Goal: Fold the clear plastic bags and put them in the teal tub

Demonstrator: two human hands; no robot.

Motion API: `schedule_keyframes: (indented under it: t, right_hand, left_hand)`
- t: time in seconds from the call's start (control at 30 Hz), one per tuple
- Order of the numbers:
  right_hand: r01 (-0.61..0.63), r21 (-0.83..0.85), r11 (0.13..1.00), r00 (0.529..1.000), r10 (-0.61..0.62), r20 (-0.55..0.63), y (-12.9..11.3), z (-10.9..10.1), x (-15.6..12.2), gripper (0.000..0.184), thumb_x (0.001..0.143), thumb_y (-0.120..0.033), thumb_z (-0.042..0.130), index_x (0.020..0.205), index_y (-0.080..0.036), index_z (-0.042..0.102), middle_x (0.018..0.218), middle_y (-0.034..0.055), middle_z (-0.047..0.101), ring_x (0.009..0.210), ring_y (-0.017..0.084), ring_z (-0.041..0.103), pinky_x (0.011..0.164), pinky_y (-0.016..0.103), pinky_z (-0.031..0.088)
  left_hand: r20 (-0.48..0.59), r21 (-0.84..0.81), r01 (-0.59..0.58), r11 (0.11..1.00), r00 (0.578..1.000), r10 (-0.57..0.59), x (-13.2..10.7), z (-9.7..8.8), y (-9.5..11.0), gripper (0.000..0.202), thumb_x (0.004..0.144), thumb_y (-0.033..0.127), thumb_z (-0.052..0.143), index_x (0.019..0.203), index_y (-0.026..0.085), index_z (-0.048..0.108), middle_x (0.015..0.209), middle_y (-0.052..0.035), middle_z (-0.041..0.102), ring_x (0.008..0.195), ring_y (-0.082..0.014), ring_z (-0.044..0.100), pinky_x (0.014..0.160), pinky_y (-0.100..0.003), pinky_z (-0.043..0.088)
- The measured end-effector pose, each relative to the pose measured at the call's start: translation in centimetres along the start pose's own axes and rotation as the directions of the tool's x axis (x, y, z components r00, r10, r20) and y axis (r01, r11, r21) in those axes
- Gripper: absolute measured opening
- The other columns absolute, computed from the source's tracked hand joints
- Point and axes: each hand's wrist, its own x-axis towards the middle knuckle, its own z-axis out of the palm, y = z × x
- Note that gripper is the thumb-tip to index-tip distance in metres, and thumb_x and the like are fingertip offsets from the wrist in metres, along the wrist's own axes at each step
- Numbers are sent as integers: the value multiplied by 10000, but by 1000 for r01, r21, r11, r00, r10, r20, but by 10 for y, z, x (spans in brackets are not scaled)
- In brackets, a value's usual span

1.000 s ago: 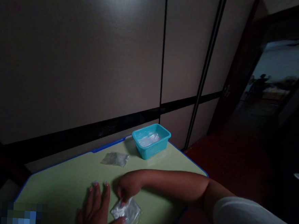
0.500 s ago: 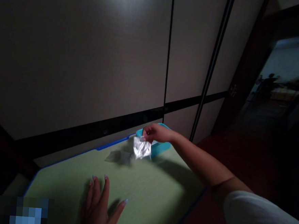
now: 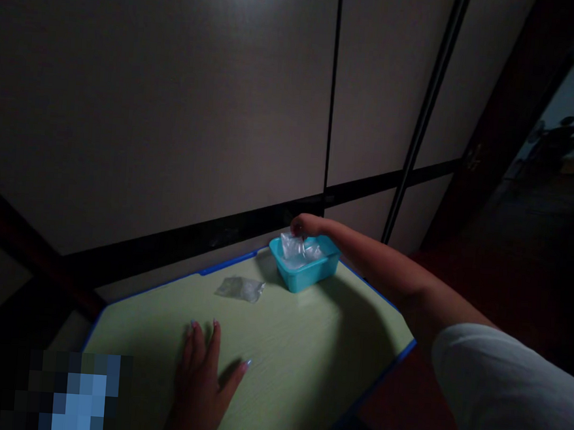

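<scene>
My right hand point(image 3: 308, 226) pinches the top of a small clear plastic bag point(image 3: 292, 246), which hangs over the turquoise basket point(image 3: 307, 278) at the back of the table. Inside that basket lies more clear plastic point(image 3: 314, 251); its contents are too dim to tell. Another clear plastic bag point(image 3: 240, 288) rests flat on the table, left of the basket. Nearer to me, my left hand point(image 3: 201, 379) lies on the tabletop with its fingers spread and nothing in it.
The pale green table point(image 3: 276, 365) has a blue edge and stands against a grey panelled wardrobe point(image 3: 201, 104). To the right is a dark reddish floor point(image 3: 424, 283), with a doorway beyond. A pixelated patch covers the lower left corner.
My right hand has carried the plastic bag from in front of the basket to over it. My left hand stays open on the table; the view has shifted slightly.
</scene>
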Motion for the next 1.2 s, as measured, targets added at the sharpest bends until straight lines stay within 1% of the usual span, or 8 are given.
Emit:
schedule_keyframes:
  t: [0.2,0.4,0.53,0.57,0.67,0.83,1.07,1.2]
  right_hand:
    - [-27,116,993,995,39,-96,19,-13,-11,297,919,-334,561,1147,-142,572,1111,74,602,916,183,617,767,368,541]
    - [29,230,973,972,26,-232,24,-3,-28,268,899,-103,539,1159,-154,503,652,-56,556,549,84,560,554,214,506]
    - [10,248,969,988,29,-152,25,13,-29,149,862,-94,580,1004,-138,574,545,-64,524,488,92,558,507,206,492]
    - [-8,246,969,993,37,-116,25,16,-28,67,870,-128,588,937,-124,591,567,-50,543,494,91,564,505,212,497]
    - [-28,245,969,999,35,-22,25,20,-26,117,900,-226,583,895,-112,609,714,-12,616,589,94,603,543,229,521]
    - [26,225,974,997,-41,62,27,16,-28,151,863,-99,555,999,-106,620,868,49,666,812,126,642,681,231,538]
    - [61,27,998,966,-66,248,27,25,-20,278,909,-307,578,1132,-141,584,1126,77,606,950,191,614,796,384,535]
    - [113,-106,988,943,-73,325,23,32,-16,322,915,-331,566,1182,-151,560,1175,86,584,993,208,602,829,411,523]
  left_hand:
    - [-17,-7,-6,1000,1000,6,0,0,4,716,825,435,485,1388,5,384,1535,-297,143,1433,-403,92,1098,-541,257]
    - [25,-35,1,999,1000,0,-1,1,-3,735,816,456,481,1410,40,363,1541,-273,164,1436,-377,117,1096,-539,273]
    - [56,-20,6,1000,998,-5,-1,7,-14,762,798,472,515,1416,51,366,1532,-270,204,1433,-376,133,1085,-544,299]
    - [60,-18,9,1000,998,-8,-1,9,-17,763,792,469,528,1419,64,368,1531,-258,223,1433,-371,138,1086,-542,301]
    - [64,-7,17,1000,998,-17,-1,13,-23,764,790,462,539,1427,82,360,1534,-242,229,1432,-364,142,1087,-539,304]
    - [61,3,-6,1000,998,6,-2,17,-27,751,827,462,497,1433,46,337,1546,-272,133,1430,-375,100,1081,-538,312]
    - [67,3,-14,1000,998,14,-2,22,-31,741,837,464,486,1437,59,329,1548,-270,133,1423,-383,147,1074,-532,327]
    - [54,-36,4,999,999,-2,-2,23,-30,767,833,454,495,1456,64,276,1544,-268,158,1426,-379,144,1073,-541,327]
